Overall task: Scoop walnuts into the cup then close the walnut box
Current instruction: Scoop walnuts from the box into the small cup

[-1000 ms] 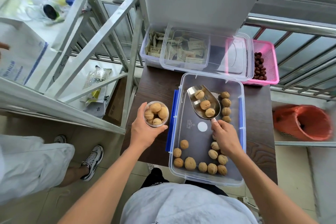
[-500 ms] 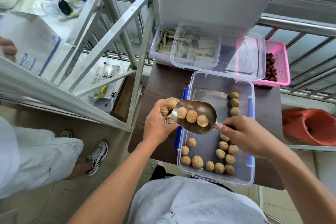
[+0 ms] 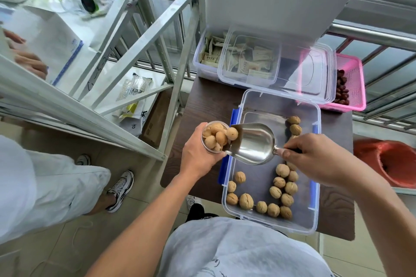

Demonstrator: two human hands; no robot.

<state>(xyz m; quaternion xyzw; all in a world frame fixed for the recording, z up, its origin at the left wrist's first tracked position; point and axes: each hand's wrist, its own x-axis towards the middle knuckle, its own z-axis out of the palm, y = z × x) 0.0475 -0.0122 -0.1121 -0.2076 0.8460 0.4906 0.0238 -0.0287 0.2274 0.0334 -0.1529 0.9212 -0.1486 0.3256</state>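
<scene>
Your left hand [image 3: 198, 155] is wrapped round the small clear plastic cup [image 3: 213, 139] and holds it just outside the left wall of the clear rectangular plastic walnut box with blue side latches [image 3: 258, 186]. Your right hand [image 3: 315, 159] pinches the handle of the shiny steel scoop [image 3: 252, 144], which is tilted above that same wall with its lip touching the cup's rim.

The scoop bowl looks empty apart from one last round tan walnut [image 3: 231, 133] at the lip, about to drop. The cup is already heaped to the brim, so the filling looks all but done, and one more scoopful would probably spill over.

The closing has not begun. The box is open, with loose walnuts [image 3: 279, 182] scattered along its near and right sides. The clear plastic lid [image 3: 290, 63] lies well behind the box's far edge, resting across other containers.

By my reckoning, you have yet to put down the cup and scoop, fetch the lid, seat it on the box and snap the latches.
</scene>
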